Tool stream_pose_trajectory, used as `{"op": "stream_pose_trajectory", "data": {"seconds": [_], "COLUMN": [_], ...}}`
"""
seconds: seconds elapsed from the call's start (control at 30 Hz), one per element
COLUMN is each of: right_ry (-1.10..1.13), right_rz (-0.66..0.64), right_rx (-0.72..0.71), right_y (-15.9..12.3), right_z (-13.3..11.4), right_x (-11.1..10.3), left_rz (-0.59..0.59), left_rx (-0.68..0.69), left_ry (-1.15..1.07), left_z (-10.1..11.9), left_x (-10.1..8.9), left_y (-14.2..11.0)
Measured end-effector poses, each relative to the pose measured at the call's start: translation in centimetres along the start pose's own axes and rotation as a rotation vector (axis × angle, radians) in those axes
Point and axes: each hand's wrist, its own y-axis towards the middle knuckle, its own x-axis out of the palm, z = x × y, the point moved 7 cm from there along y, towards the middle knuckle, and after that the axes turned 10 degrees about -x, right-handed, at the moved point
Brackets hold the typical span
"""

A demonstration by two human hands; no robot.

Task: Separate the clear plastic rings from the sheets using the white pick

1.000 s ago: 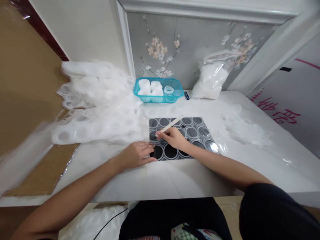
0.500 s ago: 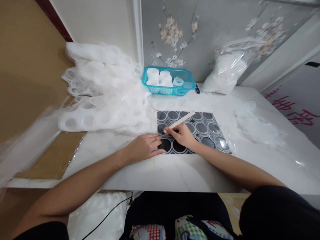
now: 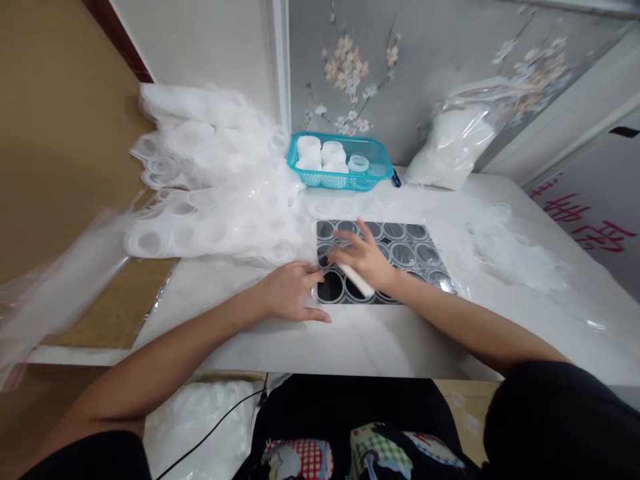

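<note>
A dark sheet [image 3: 403, 252] printed with rows of pale rings lies flat on the white table. My left hand [image 3: 287, 291] rests at its lower left corner, fingertips on the edge and thumb spread apart. Over the sheet's left half is my right hand [image 3: 367, 260], slightly blurred. It keeps a flat, cream-coloured stick [image 3: 359, 281] under the palm, pointing down toward me, while some fingers stretch forward and left. How the stick is gripped is partly hidden.
Left lies a heap of clear-white plastic sheets with round cutouts [image 3: 185, 233]. Behind the sheet stands a blue basket [image 3: 377, 175] holding white round pieces. A filled clear bag [image 3: 445, 147] leans on the wall; loose clear plastic pieces [image 3: 520, 250] lie right.
The stick has swung from pointing up and right to lying under my right palm, toward me. My right fingers have stretched out. My left thumb has moved off the sheet, just below its edge.
</note>
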Motion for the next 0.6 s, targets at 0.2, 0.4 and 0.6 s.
{"op": "stream_pose_trajectory", "data": {"seconds": [0.2, 0.4, 0.6], "right_ry": [0.017, 0.362, 0.462], "right_rz": [0.523, 0.217, 0.220], "right_rx": [0.603, 0.524, 0.570], "right_y": [-2.9, -6.1, -6.1], "right_z": [8.4, 2.5, 2.1], "right_x": [-5.3, -1.8, -0.8], "left_rz": [0.106, 0.226, 0.058], "left_rx": [0.013, 0.207, 0.159], "left_ry": [-0.104, 0.000, 0.095], "left_z": [-0.6, 1.9, 2.1], "left_x": [-0.4, 0.7, 2.7], "left_y": [-0.1, 0.9, 1.6]}}
